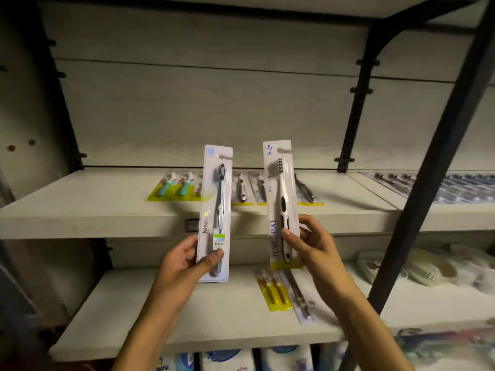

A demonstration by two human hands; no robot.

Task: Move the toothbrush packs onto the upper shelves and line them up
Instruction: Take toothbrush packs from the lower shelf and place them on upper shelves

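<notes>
Toothbrush packs (215, 210) upright, heads up, one per hand (184, 259).

The left pack (215, 214) reads "Niep…" (rest glared out); the right pack (282, 204) apparently reads "JING BAI".

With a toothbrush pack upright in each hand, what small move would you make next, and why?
Probably lay the right hand's JING BAI pack flat on the upper shelf, into the row behind it. The left hand holds the Niepo pack; both packs are clear of the shelf.
</notes>
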